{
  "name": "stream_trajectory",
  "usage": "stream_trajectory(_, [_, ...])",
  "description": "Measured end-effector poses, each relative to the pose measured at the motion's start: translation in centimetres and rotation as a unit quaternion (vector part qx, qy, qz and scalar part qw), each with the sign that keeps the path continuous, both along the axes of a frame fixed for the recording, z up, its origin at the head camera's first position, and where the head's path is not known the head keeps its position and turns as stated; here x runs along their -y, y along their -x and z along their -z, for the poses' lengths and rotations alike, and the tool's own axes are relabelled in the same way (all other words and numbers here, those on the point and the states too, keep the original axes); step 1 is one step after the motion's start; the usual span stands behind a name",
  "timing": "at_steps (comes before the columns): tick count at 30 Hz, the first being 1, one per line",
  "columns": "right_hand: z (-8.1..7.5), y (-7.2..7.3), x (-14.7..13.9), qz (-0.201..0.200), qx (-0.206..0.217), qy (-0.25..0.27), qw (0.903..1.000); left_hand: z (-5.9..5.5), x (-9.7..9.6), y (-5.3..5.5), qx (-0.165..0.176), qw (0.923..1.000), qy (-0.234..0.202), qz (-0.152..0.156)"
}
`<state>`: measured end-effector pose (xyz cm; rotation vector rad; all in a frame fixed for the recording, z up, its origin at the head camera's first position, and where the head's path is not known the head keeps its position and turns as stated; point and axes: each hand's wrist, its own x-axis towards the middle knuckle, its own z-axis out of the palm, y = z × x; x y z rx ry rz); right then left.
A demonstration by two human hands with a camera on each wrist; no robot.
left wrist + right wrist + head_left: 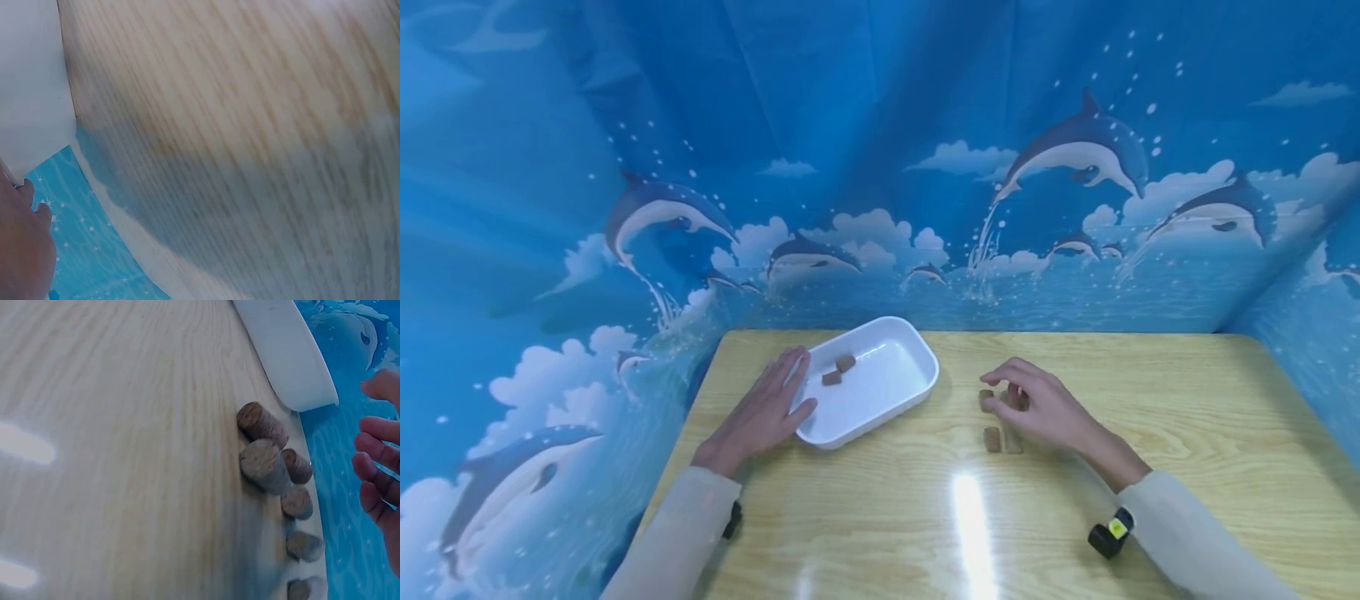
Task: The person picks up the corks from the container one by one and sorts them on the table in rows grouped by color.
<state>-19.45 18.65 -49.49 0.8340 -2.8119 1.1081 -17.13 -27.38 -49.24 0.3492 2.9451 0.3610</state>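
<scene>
A white rectangular tray (891, 379) stands on the table, with two brown corks (846, 362) lying inside near its left end. My left hand (763, 412) rests against the tray's left end, fingers and thumb extended along the rim; in the left wrist view only part of that hand (25, 244) shows, beside the white tray wall (34, 75). Right of the tray, my right hand (1037, 404) hovers over a group of corks (992, 439) and partly hides them. Several corks (265, 465) show in the right wrist view, apart from the loosely bent fingers (378, 428), which hold nothing.
The light wooden table (880, 517) ends at a blue dolphin-printed curtain (880, 167) behind and at the sides. Bright light reflections lie on the tabletop. A black device (1108, 536) is strapped to the right wrist.
</scene>
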Motion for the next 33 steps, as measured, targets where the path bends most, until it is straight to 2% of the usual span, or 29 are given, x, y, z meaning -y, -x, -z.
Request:
stream_trajectory(8, [-1.1, 1.8, 3.0, -0.033, -0.011, 0.011, 0.9993, -0.1, 0.0, -0.1, 0.000, 1.0000, -0.001, -0.004])
stream_trajectory(19, [-1.7, 3.4, 7.8, -0.069, 0.025, 0.030, 0.9968, 0.1, 0.3, 0.1, -0.007, 0.9999, 0.003, 0.008])
stream_trajectory(24, [-1.6, 4.1, 10.1, -0.091, 0.013, 0.019, 0.9956, 0.1, 0.4, 0.1, -0.009, 0.9999, -0.002, 0.012])
stream_trajectory(33, [-1.3, 5.2, 13.7, -0.117, 0.037, -0.005, 0.9924, 0.1, 0.4, 0.1, -0.008, 0.9999, 0.007, 0.009])
